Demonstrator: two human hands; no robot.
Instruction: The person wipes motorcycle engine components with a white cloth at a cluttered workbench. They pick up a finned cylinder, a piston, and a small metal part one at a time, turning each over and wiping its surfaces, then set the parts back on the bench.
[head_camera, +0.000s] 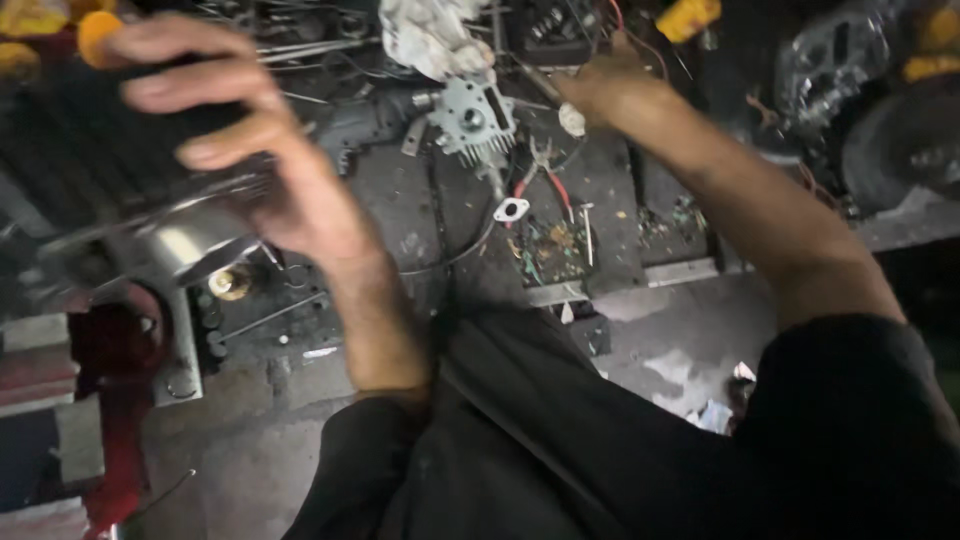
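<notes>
Oily workshop floor (640, 330) — left hand (250, 130) clamped on finned cylinder (90, 150); right hand's (600, 90) grip unclear.

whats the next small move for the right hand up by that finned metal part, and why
Probably close the right hand on the thin tool it touches and steady the tip by the finned metal part. The left hand already grips the dark ribbed block, so it is occupied. The picture is blurred, so whether the right hand's grip is closed is unclear.
</notes>
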